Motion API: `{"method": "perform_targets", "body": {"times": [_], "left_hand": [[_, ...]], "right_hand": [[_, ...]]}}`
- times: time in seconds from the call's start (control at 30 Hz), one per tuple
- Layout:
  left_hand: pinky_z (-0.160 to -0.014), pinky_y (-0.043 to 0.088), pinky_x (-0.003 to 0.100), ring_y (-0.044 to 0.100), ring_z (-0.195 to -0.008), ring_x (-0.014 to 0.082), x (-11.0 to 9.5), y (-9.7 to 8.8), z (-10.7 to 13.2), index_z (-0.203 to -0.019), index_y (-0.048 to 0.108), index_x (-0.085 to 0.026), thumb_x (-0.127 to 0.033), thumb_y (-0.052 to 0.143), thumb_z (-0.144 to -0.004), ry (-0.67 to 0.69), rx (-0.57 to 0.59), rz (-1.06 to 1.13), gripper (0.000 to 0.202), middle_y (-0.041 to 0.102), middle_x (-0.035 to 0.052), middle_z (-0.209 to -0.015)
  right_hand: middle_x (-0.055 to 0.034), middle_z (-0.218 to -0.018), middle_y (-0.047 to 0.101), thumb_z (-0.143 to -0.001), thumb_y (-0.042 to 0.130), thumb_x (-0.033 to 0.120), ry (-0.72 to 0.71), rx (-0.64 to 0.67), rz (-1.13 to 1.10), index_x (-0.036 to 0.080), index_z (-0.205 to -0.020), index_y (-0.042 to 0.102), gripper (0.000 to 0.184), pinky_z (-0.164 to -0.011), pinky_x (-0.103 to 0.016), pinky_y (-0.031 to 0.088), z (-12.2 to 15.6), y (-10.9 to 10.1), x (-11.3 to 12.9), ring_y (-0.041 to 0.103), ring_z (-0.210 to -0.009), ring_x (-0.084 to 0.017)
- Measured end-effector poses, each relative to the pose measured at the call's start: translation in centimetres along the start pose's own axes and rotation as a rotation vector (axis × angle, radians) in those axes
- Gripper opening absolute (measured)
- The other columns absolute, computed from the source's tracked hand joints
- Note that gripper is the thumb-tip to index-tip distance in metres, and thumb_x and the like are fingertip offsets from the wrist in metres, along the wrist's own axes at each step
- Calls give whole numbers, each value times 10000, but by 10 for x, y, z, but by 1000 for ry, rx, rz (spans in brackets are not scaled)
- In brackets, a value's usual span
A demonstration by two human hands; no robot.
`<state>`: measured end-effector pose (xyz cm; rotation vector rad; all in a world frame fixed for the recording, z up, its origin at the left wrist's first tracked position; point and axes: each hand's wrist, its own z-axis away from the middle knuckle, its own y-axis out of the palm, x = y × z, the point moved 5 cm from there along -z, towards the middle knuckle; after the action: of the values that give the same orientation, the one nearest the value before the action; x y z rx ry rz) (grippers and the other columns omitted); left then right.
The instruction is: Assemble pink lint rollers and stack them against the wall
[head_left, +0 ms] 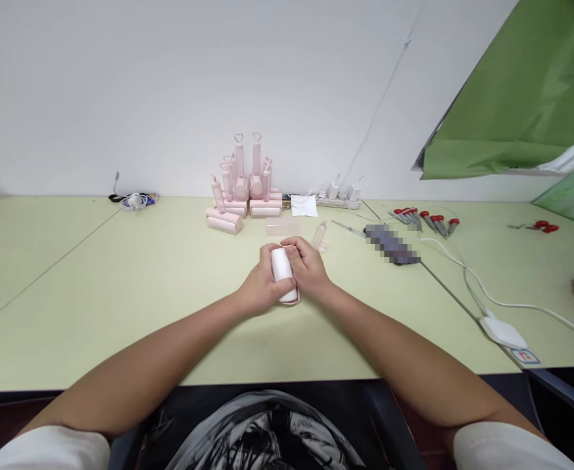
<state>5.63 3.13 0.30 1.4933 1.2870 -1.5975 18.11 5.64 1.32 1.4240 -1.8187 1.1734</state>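
Note:
Both my hands meet over the middle of the pale green table (120,287), wrapped around a white roller with a pink end (284,271). My left hand (259,287) grips its left side with curled fingers. My right hand (309,267) closes over its right side and top. Just beyond them lie a clear plastic cover (282,226) and a small clear-and-pink handle piece (320,235). Farther back stands a pile of pink roller parts and heart-topped handles (242,189).
A power strip with plugs (338,196) and a white paper slip (304,205) lie by the wall. Red-handled screwdrivers (424,219) and a blurred dark object (392,243) sit to the right. A white cable and adapter (502,329) run along the right side. Green sheeting (522,98) hangs at upper right.

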Motion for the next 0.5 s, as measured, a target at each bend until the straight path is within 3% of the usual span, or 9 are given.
{"method": "perform_targets", "body": {"times": [0.23,0.5], "left_hand": [[-567,486,278,569,-783,182,-3,1,-1,-1176,285,-244,-255,574,-740,-72,49,109,523,483,-7,-925],[-577,487,279,559,-771,169,0,3,-4,-1123,304,-241,-230,594,-715,-122,101,195,501,469,-13,-920]], "right_hand": [[-25,-838,646,-937,454,463,121,-48,-67,206,-880,596,299,-688,-316,450,-1,4,-4,584,-771,-187],[6,-757,557,-901,482,514,213,-59,-170,230,-820,535,300,-618,-292,437,1,6,-8,518,-693,-168]]}}
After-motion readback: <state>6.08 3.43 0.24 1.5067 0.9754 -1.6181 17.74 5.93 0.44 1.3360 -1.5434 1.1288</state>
